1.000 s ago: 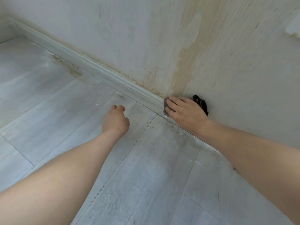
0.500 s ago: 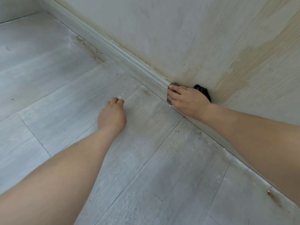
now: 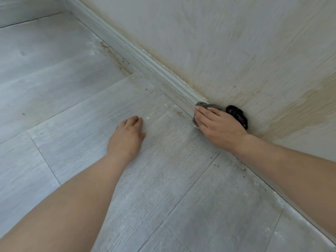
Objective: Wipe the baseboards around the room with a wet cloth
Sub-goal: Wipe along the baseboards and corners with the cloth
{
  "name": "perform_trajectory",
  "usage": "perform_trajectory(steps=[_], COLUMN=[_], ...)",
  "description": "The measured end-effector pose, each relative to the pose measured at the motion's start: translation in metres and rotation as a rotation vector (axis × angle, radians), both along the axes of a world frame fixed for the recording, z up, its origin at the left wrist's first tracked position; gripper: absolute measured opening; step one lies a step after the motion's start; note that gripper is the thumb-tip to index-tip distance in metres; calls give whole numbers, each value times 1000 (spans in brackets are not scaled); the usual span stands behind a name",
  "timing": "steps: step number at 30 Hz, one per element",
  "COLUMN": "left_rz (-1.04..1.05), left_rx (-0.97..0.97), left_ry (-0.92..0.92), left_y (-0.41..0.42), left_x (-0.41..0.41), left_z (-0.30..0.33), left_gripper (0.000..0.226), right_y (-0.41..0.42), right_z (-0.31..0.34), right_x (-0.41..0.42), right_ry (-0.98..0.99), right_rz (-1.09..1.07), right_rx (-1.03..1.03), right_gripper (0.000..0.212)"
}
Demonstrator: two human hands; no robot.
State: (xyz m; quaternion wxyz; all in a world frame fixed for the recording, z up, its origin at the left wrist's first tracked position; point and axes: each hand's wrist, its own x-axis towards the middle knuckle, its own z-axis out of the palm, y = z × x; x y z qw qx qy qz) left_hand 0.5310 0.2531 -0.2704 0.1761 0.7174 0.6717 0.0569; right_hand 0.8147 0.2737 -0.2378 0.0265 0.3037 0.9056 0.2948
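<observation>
A white moulded baseboard (image 3: 145, 59) runs diagonally along the foot of the wall. My right hand (image 3: 218, 126) holds a cloth against it, fingers laid over the grey part (image 3: 204, 104). A dark bunched end of the cloth (image 3: 236, 113) sticks out above the hand against the wall. My thumb is hidden. To the left, my left hand (image 3: 127, 137) rests on the floor with its fingers spread loosely, holding nothing.
Pale grey wood-look floor planks (image 3: 163, 179) fill the lower view. A yellowish stain (image 3: 300, 106) marks the wall to the right of my right hand. Dark grime (image 3: 116, 59) lies on the floor by the baseboard farther left. A room corner shows top left.
My right hand has slid the cloth leftward along the baseboard, leaving the wall stain behind on the right. My left hand has moved along the floor with it.
</observation>
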Motion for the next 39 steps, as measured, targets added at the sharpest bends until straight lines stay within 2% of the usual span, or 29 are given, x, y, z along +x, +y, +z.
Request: perform_trajectory(steps=[5, 8, 18, 22, 25, 27, 30, 32, 34, 36, 39], left_rz=[-29, -33, -89, -85, -89, -96, -94, -95, -93, -90, -87], left_rx=[4, 8, 26, 21, 22, 26, 22, 25, 28, 24, 17], left_ry=[17, 13, 167, 199, 201, 201, 199, 205, 206, 206, 217], left_y=[1, -1, -8, -9, -11, -11, -11, -11, -11, -11, -12], left_x=[-1, -1, 1, 1, 1, 0, -1, -1, 0, 2, 1], left_z=[0, -1, -8, -9, -9, -9, -9, -9, -8, -7, -6], left_gripper=[53, 54, 54, 54, 54, 54, 54, 54, 54, 54, 53], right_y=[52, 72, 35, 60, 85, 89, 70, 48, 31, 32, 50], right_z=[-3, -1, -7, -10, -9, -6, -11, -16, -18, -21, -22], right_x=[-39, -65, -27, -46, -73, -84, -67, -45, -32, -29, -43], right_ry=[2, -23, 52, 60, 8, -13, 12, 20, 26, 49, 33], right_rz=[39, 4, 57, 83, 37, 2, 7, -5, -27, -28, -17], right_rx=[37, -45, 83, 123, 82, 19, 56, 78, 54, 79, 128], right_gripper=[45, 44, 45, 36, 12, 16, 14, 35, 41, 37, 16])
